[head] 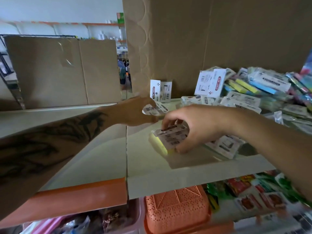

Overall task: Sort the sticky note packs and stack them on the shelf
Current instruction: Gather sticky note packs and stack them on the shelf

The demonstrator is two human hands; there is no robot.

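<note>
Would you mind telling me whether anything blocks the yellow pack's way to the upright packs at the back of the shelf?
The left hand, holding another pack, lies between the yellow pack in the right hand and the upright packs.

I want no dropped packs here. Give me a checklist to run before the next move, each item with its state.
1. Right hand grips the yellow pack: ok.
2. Left hand holds the second pack: ok, though blurred.
3. Yellow pack rests on the shelf: cannot tell.
4. Bare shelf space left of the yellow pack: ok.
5. Upright packs at the back stand against the cardboard: ok.
6. Pile on the right sorted: not ok.
</note>
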